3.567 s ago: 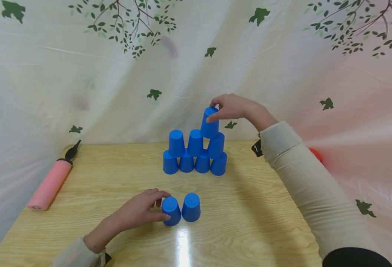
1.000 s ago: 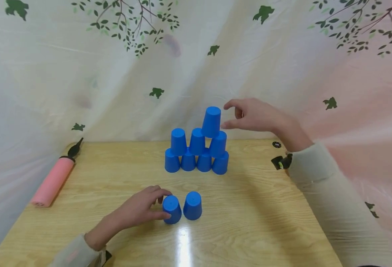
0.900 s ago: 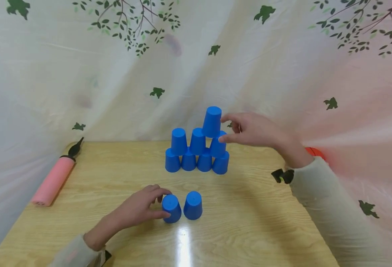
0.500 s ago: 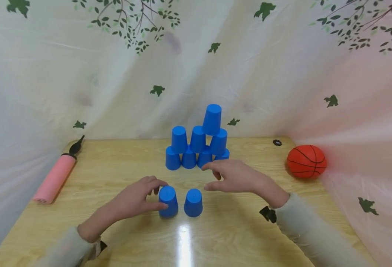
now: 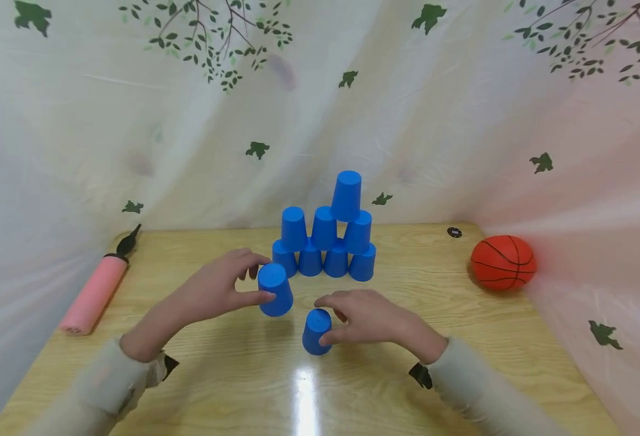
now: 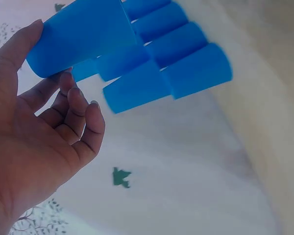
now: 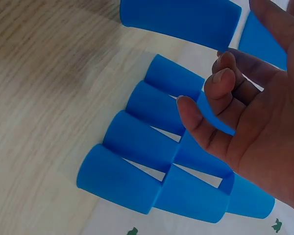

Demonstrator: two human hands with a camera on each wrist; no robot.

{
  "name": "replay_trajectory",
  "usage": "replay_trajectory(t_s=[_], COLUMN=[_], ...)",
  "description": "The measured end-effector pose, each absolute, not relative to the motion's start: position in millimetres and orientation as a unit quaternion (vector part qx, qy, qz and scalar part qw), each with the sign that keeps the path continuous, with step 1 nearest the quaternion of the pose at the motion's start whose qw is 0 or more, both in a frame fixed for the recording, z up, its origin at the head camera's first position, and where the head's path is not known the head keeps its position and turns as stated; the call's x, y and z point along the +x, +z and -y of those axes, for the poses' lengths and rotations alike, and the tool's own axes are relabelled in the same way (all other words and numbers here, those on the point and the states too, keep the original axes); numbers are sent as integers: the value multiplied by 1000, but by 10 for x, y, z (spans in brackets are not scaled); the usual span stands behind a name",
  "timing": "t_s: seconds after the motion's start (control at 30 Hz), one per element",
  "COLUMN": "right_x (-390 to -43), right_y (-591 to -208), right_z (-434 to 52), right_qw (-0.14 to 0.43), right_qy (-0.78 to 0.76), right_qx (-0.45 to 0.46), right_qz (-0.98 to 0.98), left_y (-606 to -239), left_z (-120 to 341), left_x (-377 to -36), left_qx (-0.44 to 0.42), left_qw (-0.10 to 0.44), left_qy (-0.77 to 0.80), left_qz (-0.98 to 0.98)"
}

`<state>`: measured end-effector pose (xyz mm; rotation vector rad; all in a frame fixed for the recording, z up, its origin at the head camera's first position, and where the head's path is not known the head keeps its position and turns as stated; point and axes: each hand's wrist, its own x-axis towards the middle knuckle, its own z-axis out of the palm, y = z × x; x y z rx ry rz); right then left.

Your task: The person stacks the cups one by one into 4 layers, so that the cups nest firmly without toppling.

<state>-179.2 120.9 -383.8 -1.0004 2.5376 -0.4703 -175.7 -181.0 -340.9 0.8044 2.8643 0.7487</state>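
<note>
We take the stacked pyramid of inverted blue plastic cups (image 5: 327, 233) as our landmark: four cups in its bottom row, three above, and one on the third tier, set toward the right side. Just in front of the pyramid's left end, the left hand (image 5: 213, 290) holds a lifted blue plastic cup (image 5: 275, 289) clear of the table, thumb on the near side and fingers curled round the far side; the left wrist view confirms the grip, with the thumb along the cup wall. Further in front of the pyramid, about level with its middle, a second inverted blue plastic cup (image 5: 316, 331) stands on the table, and the right hand (image 5: 366, 316) grips it from the right, fingers over the top edge and thumb low on the side. In the right wrist view the fingers appear only loosely curled, so we judge the grip from the head view. The pyramid stands near the far edge of a light wooden table (image 5: 461, 363) with a glossy top. Well to the left of the pyramid lies a pink cylindrical air pump (image 5: 95, 290) with a black nozzle; well to the right sits a small orange basketball (image 5: 503, 262), with a small dark round disc (image 5: 453, 232) between ball and pyramid. Behind the pyramid hangs a pale curtain printed with green leaves and branches (image 5: 189, 121).
</note>
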Motion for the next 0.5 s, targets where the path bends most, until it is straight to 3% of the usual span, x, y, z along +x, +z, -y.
replay_trajectory(t_s=[0.5], right_x=[-1817], right_y=[-3918], right_z=[-1187], right_qw=[197], right_qy=[-178], right_qx=[-337], right_qz=[-903], left_y=[-3153], left_z=[1699], left_x=[-2012], left_qx=[267], left_qw=[21], left_qy=[239], left_qz=[-933])
